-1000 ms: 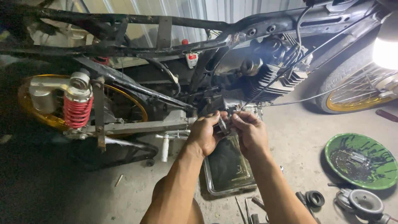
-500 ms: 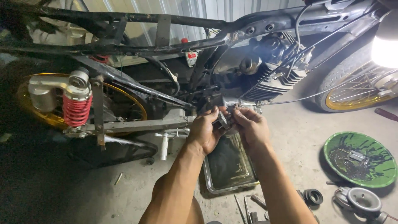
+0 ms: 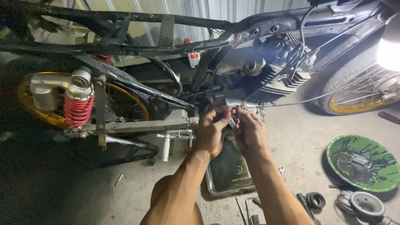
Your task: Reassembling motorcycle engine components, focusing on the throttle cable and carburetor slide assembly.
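Both hands, left (image 3: pixel 211 132) and right (image 3: pixel 250 132), grip clenched on a small metal part (image 3: pixel 232 122) below the engine (image 3: pixel 275 71), over the oil pan (image 3: pixel 228 168) on the floor (image 3: pixel 300 137).

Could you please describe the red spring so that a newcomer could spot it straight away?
Start at the stripped black motorcycle frame and follow it down to the gold-rimmed rear wheel on the left. In front of that rim stands the red coil shock spring, the only bright red coiled part there.
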